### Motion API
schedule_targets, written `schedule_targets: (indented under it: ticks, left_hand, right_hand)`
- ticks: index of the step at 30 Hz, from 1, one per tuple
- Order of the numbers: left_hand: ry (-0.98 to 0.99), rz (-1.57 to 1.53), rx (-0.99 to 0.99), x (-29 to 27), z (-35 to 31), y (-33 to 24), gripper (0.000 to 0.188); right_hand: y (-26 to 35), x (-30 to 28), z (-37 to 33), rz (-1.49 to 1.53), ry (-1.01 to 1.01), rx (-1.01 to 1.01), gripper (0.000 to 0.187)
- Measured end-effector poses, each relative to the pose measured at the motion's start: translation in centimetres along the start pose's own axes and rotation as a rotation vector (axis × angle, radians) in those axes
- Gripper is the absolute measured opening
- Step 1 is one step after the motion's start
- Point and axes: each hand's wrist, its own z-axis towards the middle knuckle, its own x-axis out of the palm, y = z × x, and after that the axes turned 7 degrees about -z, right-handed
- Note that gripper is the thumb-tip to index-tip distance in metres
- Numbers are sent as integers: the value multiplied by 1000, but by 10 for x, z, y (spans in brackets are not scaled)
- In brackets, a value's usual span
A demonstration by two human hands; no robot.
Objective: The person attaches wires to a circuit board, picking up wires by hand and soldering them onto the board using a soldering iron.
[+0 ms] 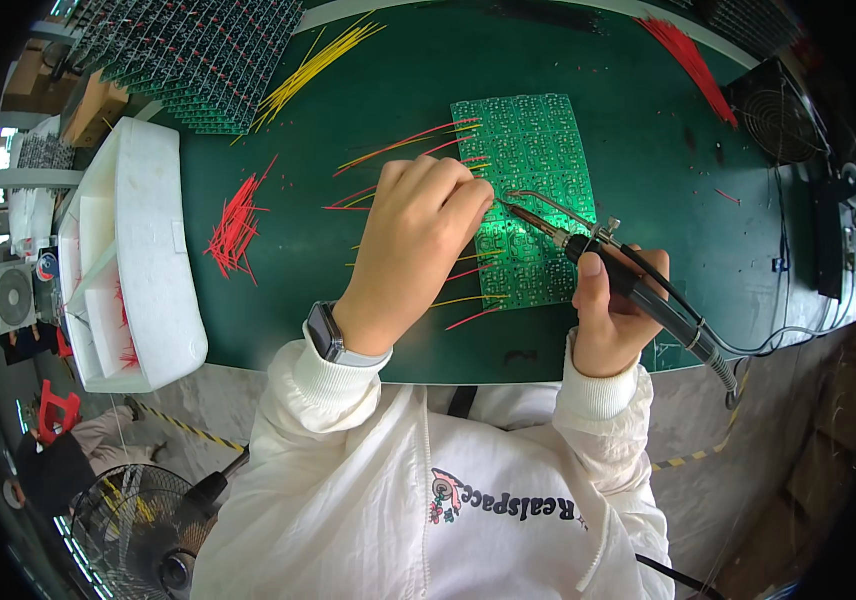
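A white jacket (348, 510) with ribbed cuffs (603, 397) filled the lower middle; dark lettering (513, 503) and a pink motif (445, 490) showed bottom centre, a dark-faced, grey-strapped watch (325, 331) left of centre.

At one o'clock from centre, a glossy circuit-board panel (533, 150) tops a smooth, dull-sheened tabletop (298, 240); at three, a soldering iron (645, 294) pairs matt black plastic with bare metal; at nine, a matt white foam box (153, 260); at six, a creased cloth jacket (358, 500) with ribbed cuffs (603, 393).
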Motion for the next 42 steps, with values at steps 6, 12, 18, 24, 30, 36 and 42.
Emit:
schedule_targets:
  ticks: [6,12,18,24,30,36,42]
  left_hand:
    - [16,36,10,-1,-1,-1,16]
    - [12,29,9,0,0,-1,16]
    - [31,65,4,-3,4,-5,13]
    - [17,-36,-119,-30,20,-16,15]
    - [356,26,312,-28,112,-63,15]
    - [240,89,654,126,227,-48,12]
    - [202,228,695,192,269,-38,14]
  right_hand:
    - [1,2,1,54,9,-63,28]
    - [2,1,1,37,-14,-16,27]
    - [17,-30,28,218,-534,-100,19]
    - [6,-88,49,165,-567,-156,16]
    - [-31,-117,56,162,-674,-185,14]
    - [-24,-105,59,77,-789,-242,14]
    - [-32,-107,61,104,-771,-278,15]
